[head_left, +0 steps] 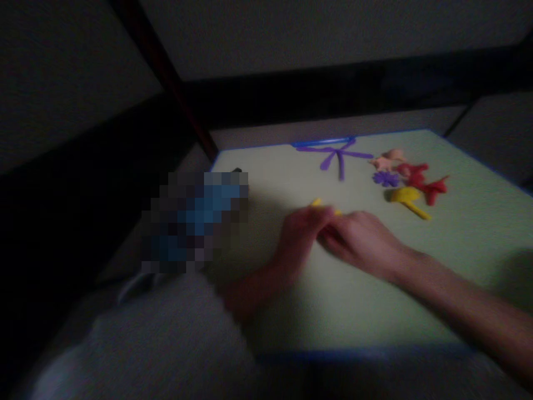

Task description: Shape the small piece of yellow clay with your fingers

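Over the middle of the table, my left hand [297, 228] and my right hand [358, 239] meet with fingers closed. Both pinch a small yellow piece of modelling clay [316, 202], and its yellow ends show past the fingertips. The rest of it is hidden behind the fingers, and the picture is dim and slightly blurred. Beyond my right hand lies a yellow clay shape [405, 195] with a rounded top and a thin stem. Behind it are a purple frilled clay piece [386, 178], red clay figures [413, 174] and a peach star-like clay piece [382, 163].
The pale table [366, 311] has a blue rim. Purple clay strips [341, 161] spread out from one point near its far edge, beside a blue stick [322, 142]. A pixelated patch [208, 216] with blue in it covers something at the left edge.
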The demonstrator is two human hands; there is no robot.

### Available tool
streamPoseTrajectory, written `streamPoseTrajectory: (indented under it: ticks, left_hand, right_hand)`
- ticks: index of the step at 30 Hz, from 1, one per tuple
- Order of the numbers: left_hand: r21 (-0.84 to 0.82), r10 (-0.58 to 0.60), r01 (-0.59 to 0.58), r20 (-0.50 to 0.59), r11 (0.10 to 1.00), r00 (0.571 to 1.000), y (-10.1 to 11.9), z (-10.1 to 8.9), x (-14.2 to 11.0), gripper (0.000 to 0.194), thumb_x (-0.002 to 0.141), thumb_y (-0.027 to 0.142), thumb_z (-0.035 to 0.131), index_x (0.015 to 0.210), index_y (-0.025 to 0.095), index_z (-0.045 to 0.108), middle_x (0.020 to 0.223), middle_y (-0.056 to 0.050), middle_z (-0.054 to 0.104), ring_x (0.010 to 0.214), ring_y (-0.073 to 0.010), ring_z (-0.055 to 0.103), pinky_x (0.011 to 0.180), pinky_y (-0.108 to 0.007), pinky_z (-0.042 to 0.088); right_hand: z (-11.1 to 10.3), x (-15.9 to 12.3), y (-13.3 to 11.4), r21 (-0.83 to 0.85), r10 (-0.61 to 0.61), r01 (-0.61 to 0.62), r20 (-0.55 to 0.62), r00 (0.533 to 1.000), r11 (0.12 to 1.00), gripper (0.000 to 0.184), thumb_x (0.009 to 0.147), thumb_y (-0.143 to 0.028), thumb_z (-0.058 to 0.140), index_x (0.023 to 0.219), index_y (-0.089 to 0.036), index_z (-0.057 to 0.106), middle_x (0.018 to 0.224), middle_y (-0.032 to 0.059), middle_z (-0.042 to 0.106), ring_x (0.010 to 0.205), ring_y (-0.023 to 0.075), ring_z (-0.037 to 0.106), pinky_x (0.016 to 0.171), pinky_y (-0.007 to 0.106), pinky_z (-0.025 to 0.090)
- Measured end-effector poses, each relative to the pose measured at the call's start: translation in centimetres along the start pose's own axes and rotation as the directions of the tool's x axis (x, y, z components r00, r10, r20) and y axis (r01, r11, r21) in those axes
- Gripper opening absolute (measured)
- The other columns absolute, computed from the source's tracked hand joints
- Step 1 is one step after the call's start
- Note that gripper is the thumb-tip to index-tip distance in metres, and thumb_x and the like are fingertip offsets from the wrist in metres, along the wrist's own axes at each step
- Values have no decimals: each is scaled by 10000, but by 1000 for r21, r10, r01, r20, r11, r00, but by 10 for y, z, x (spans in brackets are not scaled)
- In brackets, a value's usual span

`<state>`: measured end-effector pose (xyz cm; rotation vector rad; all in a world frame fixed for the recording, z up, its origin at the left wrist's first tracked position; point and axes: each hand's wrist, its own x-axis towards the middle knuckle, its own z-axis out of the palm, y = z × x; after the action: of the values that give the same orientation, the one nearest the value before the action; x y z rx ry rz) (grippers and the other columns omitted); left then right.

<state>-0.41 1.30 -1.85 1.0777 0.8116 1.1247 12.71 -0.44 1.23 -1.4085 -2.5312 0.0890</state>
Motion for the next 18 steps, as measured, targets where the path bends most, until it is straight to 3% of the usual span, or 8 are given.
streamPoseTrajectory:
  ticks: [6,15,18]
  left_hand:
    - [1,-3,3,-14,1000,1000,4,1,0,260,612,384,700,736,168,626,718,-19,607,703,-130,549,692,-273,458]
    - [-113,-1,3,15,994,1000,2,0,0,163,692,310,616,727,152,633,708,-23,603,746,-150,568,789,-316,446]
    - [-46,10,-9,17,999,1000,1,0,-1,192,698,351,610,689,160,631,684,-27,595,740,-161,565,757,-309,458]
  right_hand:
    - [-1,0,-2,4,-13,13,-4,1000,1000,178,818,-226,402,793,-158,564,599,17,559,460,88,366,476,257,189]
    - [4,-1,1,-14,-10,11,10,1000,1000,181,833,-234,386,839,-160,551,646,27,589,468,97,411,484,260,206]
    - [3,-1,0,-27,-5,5,14,1000,1000,202,836,-248,379,816,-159,559,639,34,590,463,101,411,484,265,207]
